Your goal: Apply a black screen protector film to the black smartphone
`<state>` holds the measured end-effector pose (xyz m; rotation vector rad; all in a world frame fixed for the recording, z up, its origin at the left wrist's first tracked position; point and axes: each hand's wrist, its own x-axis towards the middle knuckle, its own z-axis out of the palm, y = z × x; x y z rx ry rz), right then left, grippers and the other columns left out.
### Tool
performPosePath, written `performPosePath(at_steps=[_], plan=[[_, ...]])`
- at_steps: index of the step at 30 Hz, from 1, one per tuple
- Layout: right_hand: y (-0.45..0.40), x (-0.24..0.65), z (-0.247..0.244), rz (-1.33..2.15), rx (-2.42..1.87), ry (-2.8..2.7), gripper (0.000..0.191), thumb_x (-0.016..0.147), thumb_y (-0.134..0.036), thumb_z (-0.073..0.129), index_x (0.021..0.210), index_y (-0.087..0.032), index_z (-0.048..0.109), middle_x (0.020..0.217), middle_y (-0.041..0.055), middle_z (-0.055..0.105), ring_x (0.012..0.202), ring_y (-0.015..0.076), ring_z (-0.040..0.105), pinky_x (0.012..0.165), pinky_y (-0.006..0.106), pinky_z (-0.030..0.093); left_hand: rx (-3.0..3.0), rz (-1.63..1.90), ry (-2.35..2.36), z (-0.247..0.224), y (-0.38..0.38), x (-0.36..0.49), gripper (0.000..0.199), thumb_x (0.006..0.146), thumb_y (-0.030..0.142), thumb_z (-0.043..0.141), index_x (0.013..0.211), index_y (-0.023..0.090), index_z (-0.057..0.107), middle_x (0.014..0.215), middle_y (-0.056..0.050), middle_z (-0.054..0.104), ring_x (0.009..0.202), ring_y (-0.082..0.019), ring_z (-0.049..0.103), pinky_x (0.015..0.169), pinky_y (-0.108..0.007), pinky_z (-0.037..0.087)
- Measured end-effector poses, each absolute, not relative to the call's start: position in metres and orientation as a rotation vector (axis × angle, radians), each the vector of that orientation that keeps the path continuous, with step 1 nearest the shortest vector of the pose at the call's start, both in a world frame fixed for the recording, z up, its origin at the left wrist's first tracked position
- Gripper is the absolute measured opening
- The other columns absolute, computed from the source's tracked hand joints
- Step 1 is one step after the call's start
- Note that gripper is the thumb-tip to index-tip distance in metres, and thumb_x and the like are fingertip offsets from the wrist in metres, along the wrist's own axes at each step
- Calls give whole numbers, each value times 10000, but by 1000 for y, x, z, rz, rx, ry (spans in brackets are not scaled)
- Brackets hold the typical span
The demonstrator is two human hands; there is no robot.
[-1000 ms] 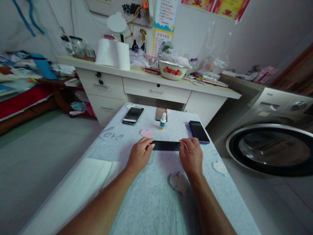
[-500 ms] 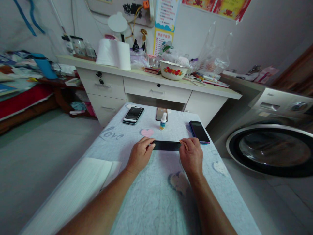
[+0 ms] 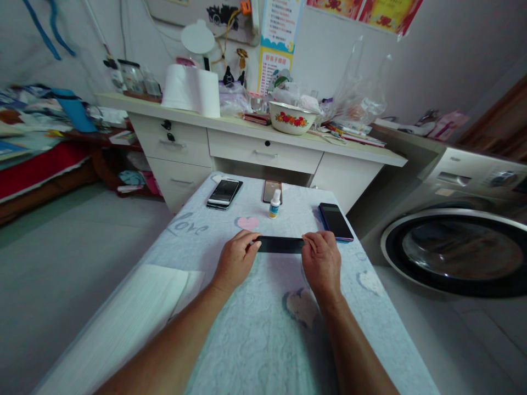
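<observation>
A dark, flat phone (image 3: pixel 281 244) is held sideways above the cloth-covered table (image 3: pixel 247 340). My left hand (image 3: pixel 237 259) grips its left end between thumb and fingers. At the right end, my right hand (image 3: pixel 323 260) is closed on the same phone, its curled fingers hiding that edge. Just beyond stands a small white spray bottle (image 3: pixel 274 205) with a blue and yellow label. Another phone, gold-coloured (image 3: pixel 272 191), lies behind the bottle. Stacked phones (image 3: pixel 224 193) lie at the far left, and further dark phones (image 3: pixel 336 222) lie to the right of my right hand.
White paper sheets (image 3: pixel 135 312) lie along the table's left side. Behind the table is a white desk (image 3: pixel 263 148) bearing a paper roll (image 3: pixel 191 90), a flowered bowl (image 3: pixel 293 119) and plastic bags. A washing machine (image 3: pixel 457 214) stands at the right.
</observation>
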<state>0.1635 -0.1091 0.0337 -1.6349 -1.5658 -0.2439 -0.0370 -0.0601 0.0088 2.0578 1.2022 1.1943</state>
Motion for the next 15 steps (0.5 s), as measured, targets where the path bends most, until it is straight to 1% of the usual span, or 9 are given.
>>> performPosePath(at_steps=[7,15], plan=[[-109,160,33,-234,-1616,-1577,189,866,-161,489,913,-157,671,925,60,548,812,160,574,760,295,483,2056,1192,1204,9,-60,-37,234,876,200,511,1031,180,686,948,-39,670,877,-159,618,776,-262,463],[-109,152,32,-211,-1566,-1597,194,866,-140,484,930,-165,666,933,56,534,815,151,559,745,273,486,2065,1176,1207,9,-60,-37,236,882,197,506,1037,177,683,952,-41,664,887,-162,616,785,-272,462]])
